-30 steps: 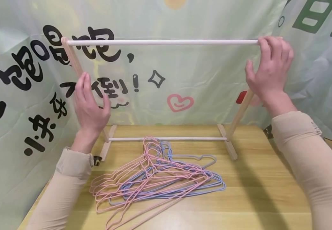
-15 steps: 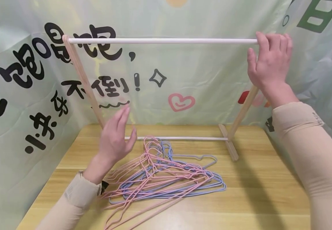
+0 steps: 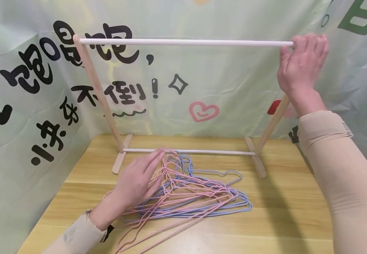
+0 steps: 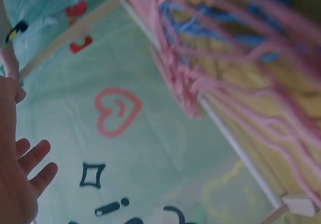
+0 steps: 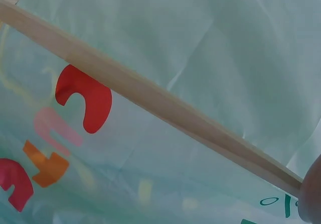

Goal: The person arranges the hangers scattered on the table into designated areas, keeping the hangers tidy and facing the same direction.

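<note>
A clothes rack with wooden uprights and a white top rod [image 3: 183, 42] stands on the table. My right hand [image 3: 305, 65] grips its top right corner, fingers bent over the end of the rod; the wooden end under them is hidden. Pink wire hangers [image 3: 167, 190] and blue wire hangers [image 3: 242, 203] lie in a tangled pile before the rack's lower rod [image 3: 215, 152]. Over the pile's left side is my left hand [image 3: 136, 181], its fingers extended towards the hooks. The left wrist view shows these fingers [image 4: 37, 156] spread apart, holding nothing.
The wooden table [image 3: 85, 180] runs back to a pale green printed cloth [image 3: 234, 84] behind the rack. The rack's feet rest on the table at the left [image 3: 122, 155] and right [image 3: 256, 158]. Part of the cloth also hangs along the left side.
My left hand has left the rack's left upright and moved down and right, over the hangers. My right hand stays at the top right corner, its thumb now nearer the rod.
</note>
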A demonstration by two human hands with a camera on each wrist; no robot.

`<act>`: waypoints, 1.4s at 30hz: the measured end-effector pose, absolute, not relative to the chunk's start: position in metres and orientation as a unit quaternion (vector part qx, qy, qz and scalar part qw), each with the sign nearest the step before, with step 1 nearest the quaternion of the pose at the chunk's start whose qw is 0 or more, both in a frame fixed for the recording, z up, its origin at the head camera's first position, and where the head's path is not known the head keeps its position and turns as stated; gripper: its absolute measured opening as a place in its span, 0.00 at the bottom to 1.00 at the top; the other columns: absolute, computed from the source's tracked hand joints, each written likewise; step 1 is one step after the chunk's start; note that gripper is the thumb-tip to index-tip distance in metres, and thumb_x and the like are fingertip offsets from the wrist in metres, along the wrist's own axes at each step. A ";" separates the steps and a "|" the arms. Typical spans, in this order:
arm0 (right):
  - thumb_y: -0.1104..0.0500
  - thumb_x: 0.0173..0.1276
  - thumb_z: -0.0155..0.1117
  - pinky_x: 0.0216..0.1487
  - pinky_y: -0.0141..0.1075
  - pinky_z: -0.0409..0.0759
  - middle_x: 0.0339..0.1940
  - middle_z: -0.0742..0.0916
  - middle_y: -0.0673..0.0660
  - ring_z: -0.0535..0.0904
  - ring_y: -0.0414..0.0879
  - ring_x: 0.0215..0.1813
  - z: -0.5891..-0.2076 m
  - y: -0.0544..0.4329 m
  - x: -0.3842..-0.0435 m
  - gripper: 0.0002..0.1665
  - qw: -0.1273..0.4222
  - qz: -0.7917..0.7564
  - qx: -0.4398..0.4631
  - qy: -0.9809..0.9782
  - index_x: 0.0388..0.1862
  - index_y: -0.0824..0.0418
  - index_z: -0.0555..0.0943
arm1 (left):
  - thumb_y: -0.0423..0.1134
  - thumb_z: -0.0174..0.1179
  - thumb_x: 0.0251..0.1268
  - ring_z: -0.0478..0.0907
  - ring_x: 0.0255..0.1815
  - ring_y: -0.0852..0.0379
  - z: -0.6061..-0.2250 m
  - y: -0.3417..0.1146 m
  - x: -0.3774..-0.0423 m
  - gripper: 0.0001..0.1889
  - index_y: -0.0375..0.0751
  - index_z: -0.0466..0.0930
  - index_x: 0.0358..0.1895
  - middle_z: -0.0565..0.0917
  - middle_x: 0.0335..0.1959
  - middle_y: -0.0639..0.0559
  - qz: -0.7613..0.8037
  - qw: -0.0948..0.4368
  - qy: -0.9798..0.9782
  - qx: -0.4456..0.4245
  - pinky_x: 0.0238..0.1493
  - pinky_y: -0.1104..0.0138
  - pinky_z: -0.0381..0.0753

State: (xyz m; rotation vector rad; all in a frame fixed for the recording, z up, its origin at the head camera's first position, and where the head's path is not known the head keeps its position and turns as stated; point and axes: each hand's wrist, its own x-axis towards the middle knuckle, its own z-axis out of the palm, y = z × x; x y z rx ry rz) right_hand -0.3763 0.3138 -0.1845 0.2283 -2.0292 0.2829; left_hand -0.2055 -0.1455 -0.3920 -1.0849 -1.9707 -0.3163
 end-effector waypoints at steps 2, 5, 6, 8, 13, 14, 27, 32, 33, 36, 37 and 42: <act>0.40 0.83 0.40 0.81 0.47 0.37 0.54 0.70 0.70 0.61 0.67 0.65 -0.184 0.314 -0.376 0.33 0.513 0.118 0.091 -0.845 0.58 0.70 0.68 | 0.50 0.48 0.79 0.82 0.57 0.43 -0.400 -0.146 -0.198 0.32 0.26 0.70 0.72 0.76 0.69 0.36 -0.114 0.394 -0.800 -0.438 0.52 0.53 0.83; 0.38 0.83 0.39 0.81 0.46 0.37 0.54 0.70 0.70 0.61 0.67 0.65 -0.184 0.314 -0.375 0.34 0.511 0.118 0.091 -0.846 0.58 0.70 0.68 | 0.54 0.42 0.82 0.80 0.61 0.45 -0.412 -0.148 -0.187 0.33 0.29 0.69 0.73 0.75 0.71 0.38 -0.100 0.350 -0.819 -0.443 0.56 0.54 0.82; 0.38 0.83 0.38 0.81 0.46 0.36 0.54 0.70 0.70 0.61 0.67 0.65 -0.183 0.314 -0.375 0.35 0.511 0.119 0.091 -0.847 0.58 0.70 0.68 | 0.54 0.41 0.83 0.80 0.62 0.45 -0.416 -0.148 -0.184 0.33 0.29 0.68 0.74 0.75 0.71 0.38 -0.096 0.337 -0.824 -0.446 0.57 0.54 0.82; 0.37 0.83 0.39 0.81 0.46 0.36 0.54 0.70 0.70 0.61 0.67 0.65 -0.184 0.313 -0.376 0.35 0.513 0.123 0.094 -0.844 0.57 0.70 0.68 | 0.55 0.39 0.83 0.79 0.64 0.45 -0.424 -0.148 -0.178 0.33 0.31 0.68 0.74 0.75 0.71 0.39 -0.088 0.316 -0.828 -0.455 0.60 0.53 0.81; 0.38 0.83 0.40 0.81 0.45 0.35 0.53 0.70 0.69 0.61 0.66 0.66 -0.184 0.312 -0.374 0.35 0.515 0.127 0.093 -0.842 0.57 0.71 0.68 | 0.55 0.54 0.75 0.78 0.65 0.47 -0.443 -0.149 -0.164 0.35 0.34 0.68 0.75 0.76 0.71 0.41 -0.055 0.263 -0.839 -0.472 0.61 0.54 0.80; 0.37 0.83 0.39 0.82 0.45 0.35 0.53 0.70 0.69 0.61 0.66 0.66 -0.184 0.311 -0.374 0.35 0.514 0.126 0.093 -0.844 0.57 0.70 0.68 | 0.56 0.58 0.72 0.77 0.65 0.47 -0.446 -0.150 -0.162 0.37 0.35 0.68 0.75 0.75 0.71 0.42 -0.047 0.249 -0.845 -0.472 0.61 0.54 0.79; 0.36 0.82 0.40 0.81 0.44 0.35 0.53 0.71 0.69 0.61 0.66 0.65 -0.185 0.307 -0.375 0.36 0.520 0.132 0.097 -0.838 0.57 0.71 0.69 | 0.76 0.56 0.63 0.70 0.73 0.43 -0.471 -0.159 -0.133 0.52 0.36 0.66 0.77 0.70 0.75 0.39 -0.013 0.134 -0.889 -0.437 0.68 0.48 0.73; 0.37 0.82 0.40 0.81 0.45 0.35 0.53 0.71 0.69 0.61 0.66 0.65 -0.187 0.308 -0.377 0.36 0.525 0.134 0.098 -0.835 0.56 0.70 0.69 | 0.82 0.54 0.56 0.70 0.72 0.44 -0.476 -0.159 -0.129 0.59 0.34 0.66 0.77 0.70 0.74 0.38 0.002 0.135 -0.890 -0.436 0.67 0.49 0.74; 0.37 0.82 0.41 0.81 0.46 0.35 0.53 0.71 0.69 0.61 0.66 0.65 -0.187 0.308 -0.377 0.35 0.526 0.134 0.097 -0.834 0.57 0.70 0.69 | 0.83 0.55 0.55 0.71 0.71 0.44 -0.476 -0.160 -0.129 0.60 0.34 0.66 0.77 0.70 0.74 0.37 0.007 0.135 -0.890 -0.435 0.67 0.50 0.74; 0.37 0.83 0.40 0.81 0.46 0.35 0.53 0.70 0.69 0.61 0.66 0.65 -0.187 0.307 -0.377 0.35 0.524 0.132 0.094 -0.836 0.57 0.70 0.69 | 0.80 0.59 0.53 0.71 0.70 0.45 -0.476 -0.160 -0.130 0.59 0.33 0.66 0.76 0.69 0.73 0.37 0.017 0.132 -0.892 -0.431 0.68 0.52 0.74; 0.38 0.83 0.40 0.81 0.46 0.35 0.53 0.70 0.69 0.61 0.66 0.65 -0.187 0.307 -0.377 0.35 0.523 0.132 0.094 -0.837 0.58 0.70 0.69 | 0.79 0.61 0.53 0.71 0.70 0.45 -0.476 -0.160 -0.130 0.58 0.33 0.67 0.76 0.69 0.73 0.37 0.019 0.131 -0.893 -0.431 0.68 0.53 0.74; 0.38 0.82 0.40 0.81 0.45 0.35 0.53 0.71 0.70 0.61 0.66 0.65 -0.186 0.306 -0.378 0.35 0.524 0.130 0.098 -0.836 0.58 0.70 0.69 | 0.73 0.66 0.51 0.71 0.69 0.46 -0.476 -0.160 -0.133 0.57 0.32 0.67 0.75 0.69 0.72 0.37 0.015 0.122 -0.897 -0.425 0.67 0.54 0.75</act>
